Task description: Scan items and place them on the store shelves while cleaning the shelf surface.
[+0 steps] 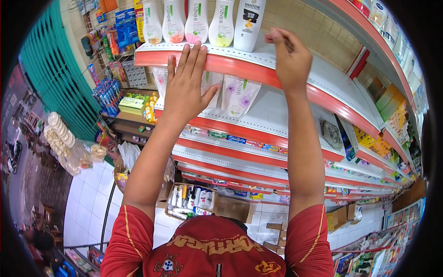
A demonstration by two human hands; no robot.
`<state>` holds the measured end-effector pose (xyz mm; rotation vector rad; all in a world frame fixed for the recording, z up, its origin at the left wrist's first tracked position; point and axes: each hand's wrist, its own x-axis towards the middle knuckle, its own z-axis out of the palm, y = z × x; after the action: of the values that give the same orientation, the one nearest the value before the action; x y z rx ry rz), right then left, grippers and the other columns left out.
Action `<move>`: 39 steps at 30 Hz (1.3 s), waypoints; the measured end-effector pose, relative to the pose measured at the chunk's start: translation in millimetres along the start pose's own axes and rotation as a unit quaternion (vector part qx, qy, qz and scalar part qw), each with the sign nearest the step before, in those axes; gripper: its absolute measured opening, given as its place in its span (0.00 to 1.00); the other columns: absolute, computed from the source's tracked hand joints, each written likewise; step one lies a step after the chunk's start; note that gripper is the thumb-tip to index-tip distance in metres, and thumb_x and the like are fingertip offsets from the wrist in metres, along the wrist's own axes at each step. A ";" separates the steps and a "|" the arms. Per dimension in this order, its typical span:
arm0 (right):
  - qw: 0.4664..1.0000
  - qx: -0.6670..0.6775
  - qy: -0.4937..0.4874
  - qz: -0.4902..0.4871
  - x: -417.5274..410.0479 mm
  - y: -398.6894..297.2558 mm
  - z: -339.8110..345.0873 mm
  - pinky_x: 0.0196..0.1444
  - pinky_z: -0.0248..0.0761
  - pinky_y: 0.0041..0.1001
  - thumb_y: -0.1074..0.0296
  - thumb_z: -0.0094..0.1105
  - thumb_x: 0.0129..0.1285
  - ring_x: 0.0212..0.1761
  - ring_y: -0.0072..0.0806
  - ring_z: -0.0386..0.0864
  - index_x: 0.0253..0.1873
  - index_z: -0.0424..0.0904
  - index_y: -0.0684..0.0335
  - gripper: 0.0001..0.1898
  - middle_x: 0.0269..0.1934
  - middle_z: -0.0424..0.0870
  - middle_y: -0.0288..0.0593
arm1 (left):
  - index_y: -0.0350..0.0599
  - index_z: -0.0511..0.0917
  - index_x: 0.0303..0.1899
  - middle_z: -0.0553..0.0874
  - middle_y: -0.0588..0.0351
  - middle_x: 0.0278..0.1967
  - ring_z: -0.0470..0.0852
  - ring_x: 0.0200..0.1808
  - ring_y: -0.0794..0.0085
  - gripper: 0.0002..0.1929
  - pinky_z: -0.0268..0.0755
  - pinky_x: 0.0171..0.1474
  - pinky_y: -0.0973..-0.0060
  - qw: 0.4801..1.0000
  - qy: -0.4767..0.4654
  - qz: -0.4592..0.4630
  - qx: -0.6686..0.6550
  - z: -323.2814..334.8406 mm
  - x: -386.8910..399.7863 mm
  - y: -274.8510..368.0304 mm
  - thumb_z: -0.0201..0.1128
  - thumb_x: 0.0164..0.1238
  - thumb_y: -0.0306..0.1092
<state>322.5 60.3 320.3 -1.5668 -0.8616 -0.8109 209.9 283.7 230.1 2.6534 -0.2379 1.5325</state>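
My left hand lies over the red front edge of a shelf, fingers spread, fingertips at the foot of a pink-flowered Shinzui lotion bottle. Beside it in the row stand a yellow-flowered Shinzui bottle, two more Shinzui bottles and, at the right end, a white Pantene bottle. Raised over the shelf to the right of the Pantene bottle, my right hand has loosely bent fingers, and I see nothing in it. Shinzui refill pouches stand on the shelf below, partly behind my left hand.
Lower shelves hold soap and toothpaste boxes. On the tiled floor sits an open carton of bottles. Toothbrushes and blister packs hang at the left, near a green folding gate. A dark cloth rests on a right-hand shelf.
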 end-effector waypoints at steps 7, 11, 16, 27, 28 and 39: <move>0.988 0.018 -0.144 -0.041 -141.9 -31.6 -25.2 0.39 0.78 0.28 0.67 0.73 0.67 0.35 0.26 0.86 0.40 0.91 0.61 0.05 0.35 0.91 0.41 | 0.43 0.58 0.81 0.61 0.47 0.82 0.55 0.84 0.46 0.45 0.44 0.82 0.40 0.996 -0.052 -0.067 -0.010 -24.6 -68.5 39.5 0.72 0.68 0.46; 0.936 0.052 -0.346 0.027 -291.0 11.9 -25.4 0.31 0.70 0.38 0.58 0.80 0.59 0.25 0.40 0.78 0.27 0.85 0.59 0.14 0.24 0.84 0.43 | 0.39 0.75 0.66 0.76 0.42 0.71 0.71 0.75 0.45 0.27 0.59 0.77 0.48 0.961 -0.147 -0.142 -0.185 -3.8 -214.6 78.3 0.70 0.69 0.40; 0.809 -0.019 -0.505 0.299 -487.6 84.5 -82.8 0.31 0.72 0.35 0.59 0.65 0.75 0.21 0.33 0.80 0.31 0.82 0.66 0.19 0.21 0.83 0.43 | 0.39 0.82 0.59 0.82 0.40 0.63 0.81 0.63 0.44 0.22 0.72 0.68 0.55 0.812 -0.383 -0.387 -0.211 21.0 -538.7 160.1 0.69 0.70 0.42; 0.477 -0.042 -0.790 0.384 -674.6 163.9 -210.5 0.68 0.75 0.38 0.76 0.56 0.59 0.66 0.50 0.82 0.68 0.76 0.63 0.29 0.62 0.85 0.58 | 0.42 0.83 0.63 0.87 0.40 0.61 0.82 0.66 0.46 0.41 0.74 0.69 0.57 0.350 -0.719 -0.587 -0.126 -127.8 -796.1 301.5 0.70 0.62 0.69; 0.442 -0.058 -0.813 0.373 -677.2 164.7 -214.8 0.68 0.75 0.38 0.75 0.56 0.59 0.66 0.50 0.82 0.69 0.77 0.63 0.29 0.62 0.85 0.58 | 0.42 0.79 0.67 0.86 0.38 0.61 0.82 0.66 0.45 0.41 0.74 0.69 0.58 0.366 -0.632 -0.674 -0.114 -115.2 -776.9 296.4 0.68 0.65 0.67; 0.573 -0.105 -0.704 0.407 -690.0 139.6 -105.3 0.60 0.80 0.38 0.71 0.57 0.69 0.55 0.48 0.88 0.60 0.82 0.60 0.16 0.52 0.90 0.54 | 0.41 0.73 0.66 0.86 0.34 0.58 0.83 0.64 0.41 0.28 0.77 0.64 0.49 0.504 -0.550 -0.650 -0.144 35.3 -778.0 140.3 0.64 0.68 0.43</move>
<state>94.5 -130.7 -326.3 -2.4064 -0.8542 1.3288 -165.7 218.0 -463.3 1.8875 1.0797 -0.6431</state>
